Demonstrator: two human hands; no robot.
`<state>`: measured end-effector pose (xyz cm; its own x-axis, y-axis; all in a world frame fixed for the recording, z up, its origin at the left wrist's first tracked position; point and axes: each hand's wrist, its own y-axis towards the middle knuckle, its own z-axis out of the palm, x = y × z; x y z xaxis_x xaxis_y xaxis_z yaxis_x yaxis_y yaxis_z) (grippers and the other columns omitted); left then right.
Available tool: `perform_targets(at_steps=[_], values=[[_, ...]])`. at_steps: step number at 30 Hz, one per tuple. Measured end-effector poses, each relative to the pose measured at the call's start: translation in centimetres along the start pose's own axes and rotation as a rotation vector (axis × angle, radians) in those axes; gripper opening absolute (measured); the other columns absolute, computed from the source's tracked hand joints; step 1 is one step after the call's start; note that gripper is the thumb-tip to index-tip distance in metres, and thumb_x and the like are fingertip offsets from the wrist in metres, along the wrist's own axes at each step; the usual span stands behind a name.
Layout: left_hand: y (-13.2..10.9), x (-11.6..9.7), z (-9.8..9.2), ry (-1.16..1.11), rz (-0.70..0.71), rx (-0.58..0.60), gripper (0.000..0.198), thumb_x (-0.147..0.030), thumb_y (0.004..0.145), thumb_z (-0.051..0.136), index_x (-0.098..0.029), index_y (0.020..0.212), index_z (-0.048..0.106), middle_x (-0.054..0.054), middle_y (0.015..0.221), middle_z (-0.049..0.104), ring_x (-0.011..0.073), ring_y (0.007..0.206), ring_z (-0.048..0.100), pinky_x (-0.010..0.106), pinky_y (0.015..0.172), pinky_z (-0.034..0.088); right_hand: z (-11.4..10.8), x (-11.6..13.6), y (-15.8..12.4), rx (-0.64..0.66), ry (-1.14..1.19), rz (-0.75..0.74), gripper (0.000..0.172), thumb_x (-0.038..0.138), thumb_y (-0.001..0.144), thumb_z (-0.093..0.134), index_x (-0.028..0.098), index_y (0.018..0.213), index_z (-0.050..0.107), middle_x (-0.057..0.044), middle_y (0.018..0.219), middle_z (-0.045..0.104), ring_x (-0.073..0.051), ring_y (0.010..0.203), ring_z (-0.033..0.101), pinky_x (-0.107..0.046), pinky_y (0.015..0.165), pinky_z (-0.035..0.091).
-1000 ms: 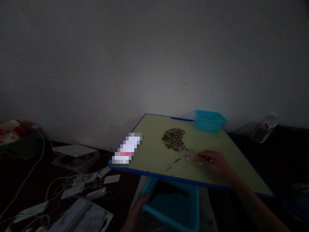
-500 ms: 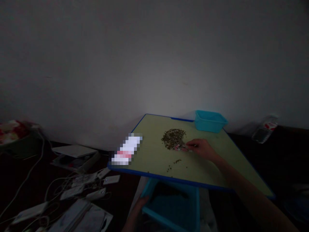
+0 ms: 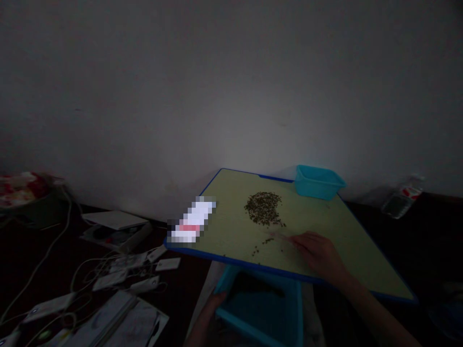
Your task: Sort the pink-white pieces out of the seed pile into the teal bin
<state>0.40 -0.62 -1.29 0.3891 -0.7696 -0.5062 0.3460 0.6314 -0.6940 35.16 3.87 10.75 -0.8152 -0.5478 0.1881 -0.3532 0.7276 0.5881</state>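
Observation:
My right hand (image 3: 318,253) is over the near right part of a pale-topped board table (image 3: 224,231). Its fingers are pinched on a thin pale pinkish strip (image 3: 280,235), blurred by motion, whose kind I cannot make out. A heap of small brown grains or seeds (image 3: 263,207) lies just beyond it. A few loose grains (image 3: 267,240) are scattered nearer the front edge. Below that edge, my left hand (image 3: 211,308) grips the left rim of a blue plastic bin (image 3: 258,330). Dark matter (image 3: 253,284) lies inside the bin, too dim to identify.
A lit phone (image 3: 191,221), pixelated, lies at the table's left. Another blue bin (image 3: 319,184) stands at the back right corner near the wall. To the left are power strips and cables (image 3: 126,265), papers and an open box (image 3: 115,229). A plastic bottle (image 3: 403,197) leans at the right.
My right hand has moved toward me and slightly right, drawing the pinkish strip away from the heap. My left hand stays on the near bin. The view has shifted slightly.

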Motion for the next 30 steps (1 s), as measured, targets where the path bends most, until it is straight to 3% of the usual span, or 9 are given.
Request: perform_targets(at_steps=[6,12,17,22,30], values=[[0.6,-0.2,0.3,0.014,-0.019,-0.074,0.094,-0.053,0.082,0.069,-0.019,0.162,0.032,0.019,0.127,0.076,0.0456,0.126,0.068,0.061,0.109,0.051,-0.3,1.3,-1.0,-0.067,-0.023,-0.081,0.031,0.014,0.102,0.053,0.023,0.112,0.081,-0.007,0.099,0.084,-0.022,0.083,0.080,-0.038,0.079,0.068],[-0.5,0.4,0.9,-0.047,0.026,-0.020,0.092,-0.056,0.087,0.064,-0.021,0.163,0.026,0.016,0.117,0.078,0.0412,0.106,0.076,0.057,0.095,0.059,0.1,2.6,-1.7,-0.068,-0.034,-0.155,0.032,0.009,0.101,0.052,0.020,0.118,0.078,-0.008,0.103,0.084,-0.023,0.087,0.080,-0.041,0.085,0.068],[-1.1,0.3,1.3,-0.042,0.032,-0.030,0.087,-0.055,0.085,0.068,-0.018,0.157,0.035,0.017,0.112,0.079,0.0426,0.109,0.075,0.057,0.097,0.058,0.0,4.1,-2.4,-0.052,-0.024,-0.175,0.035,0.008,0.099,0.051,0.020,0.119,0.077,-0.008,0.102,0.084,-0.022,0.086,0.080,-0.039,0.086,0.068],[-1.0,0.3,1.0,-0.034,0.040,0.007,0.092,-0.060,0.081,0.072,-0.022,0.157,0.036,0.018,0.131,0.075,0.0460,0.126,0.068,0.059,0.101,0.057,-0.4,5.5,-2.5,-0.047,0.027,-0.167,0.034,0.009,0.097,0.054,0.021,0.119,0.077,-0.008,0.102,0.084,-0.022,0.086,0.080,-0.038,0.084,0.069],[-1.2,0.0,1.2,0.004,0.062,-0.026,0.083,-0.058,0.085,0.067,-0.022,0.155,0.039,0.017,0.134,0.074,0.0434,0.124,0.069,0.057,0.097,0.058,-0.8,6.2,-2.1,-0.037,0.073,-0.161,0.035,0.011,0.099,0.052,0.023,0.119,0.078,-0.006,0.101,0.084,-0.021,0.082,0.080,-0.037,0.082,0.068]])
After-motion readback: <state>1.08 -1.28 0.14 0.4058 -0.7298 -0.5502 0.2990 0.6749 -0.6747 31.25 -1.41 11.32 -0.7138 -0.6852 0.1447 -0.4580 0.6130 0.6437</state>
